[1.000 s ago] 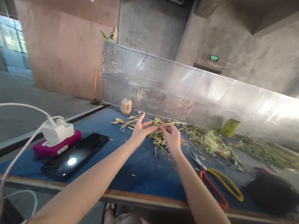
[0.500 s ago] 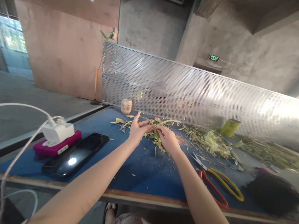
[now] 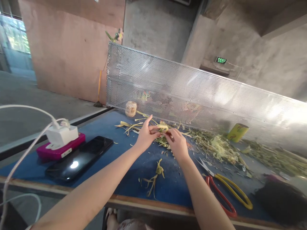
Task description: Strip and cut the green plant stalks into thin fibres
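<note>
Over the middle of the blue tabletop (image 3: 129, 188), both hands meet around a pale yellow-green plant strip (image 3: 163, 127). My left hand (image 3: 145, 137) pinches its left side, with one digit pointing up. From the right, my right hand (image 3: 177, 143) grips the same strip with bent fingers; the fingertips partly hide it. Closer to the front edge lies a small knotted piece of dry plant strips (image 3: 158, 171), its thin ends spread toward me. Loose dry strips (image 3: 128, 126) lie beyond my left hand. Scissors (image 3: 213, 174) with one red and one yellow handle rest beside my right forearm.
A black phone (image 3: 81, 156) and a magenta power block (image 3: 61, 151) with a white charger (image 3: 61, 134) sit at left. Twine (image 3: 130, 109) stands near the perforated metal screen (image 3: 168, 73). Plant heaps (image 3: 220, 147), a yellow-green can (image 3: 237, 132) and a dark bundle (image 3: 280, 201) lie right.
The knotted piece now lies on the tabletop near the front, where none lay before. My hands now hold a paler, folded strip in place of the long green one.
</note>
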The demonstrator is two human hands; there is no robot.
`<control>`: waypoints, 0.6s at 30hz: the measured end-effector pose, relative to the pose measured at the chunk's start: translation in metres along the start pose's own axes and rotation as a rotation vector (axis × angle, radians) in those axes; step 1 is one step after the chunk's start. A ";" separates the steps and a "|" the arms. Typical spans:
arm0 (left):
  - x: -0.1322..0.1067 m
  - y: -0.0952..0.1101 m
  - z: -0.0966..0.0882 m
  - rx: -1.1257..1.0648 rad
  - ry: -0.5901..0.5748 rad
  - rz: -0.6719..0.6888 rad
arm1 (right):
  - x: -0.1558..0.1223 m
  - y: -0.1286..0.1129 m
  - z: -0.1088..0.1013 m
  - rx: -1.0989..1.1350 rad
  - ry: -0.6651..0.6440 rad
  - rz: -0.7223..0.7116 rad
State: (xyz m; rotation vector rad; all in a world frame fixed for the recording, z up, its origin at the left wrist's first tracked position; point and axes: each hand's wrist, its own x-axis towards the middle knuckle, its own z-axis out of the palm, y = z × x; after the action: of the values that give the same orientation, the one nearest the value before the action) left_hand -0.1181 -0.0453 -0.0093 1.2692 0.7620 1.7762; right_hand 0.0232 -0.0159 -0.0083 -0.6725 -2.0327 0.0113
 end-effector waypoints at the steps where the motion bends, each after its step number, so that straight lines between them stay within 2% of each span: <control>1: 0.000 -0.001 0.000 0.006 -0.007 -0.002 | 0.001 0.001 0.001 0.019 0.023 0.029; 8: 0.000 -0.009 -0.003 0.036 -0.097 -0.021 | 0.003 0.009 0.008 0.247 0.091 0.298; 10: -0.001 -0.009 -0.003 0.054 -0.121 -0.023 | 0.003 0.010 0.008 0.243 0.089 0.294; 15: -0.004 -0.008 -0.001 0.149 -0.118 -0.004 | 0.002 0.007 0.009 0.255 0.089 0.168; 18: -0.003 -0.012 -0.002 0.227 -0.094 0.025 | 0.001 0.005 0.012 0.314 0.083 0.173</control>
State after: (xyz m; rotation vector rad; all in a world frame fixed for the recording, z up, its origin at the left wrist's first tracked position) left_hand -0.1162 -0.0425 -0.0210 1.5059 0.9176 1.6726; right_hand 0.0156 -0.0078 -0.0151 -0.6344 -1.8350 0.3888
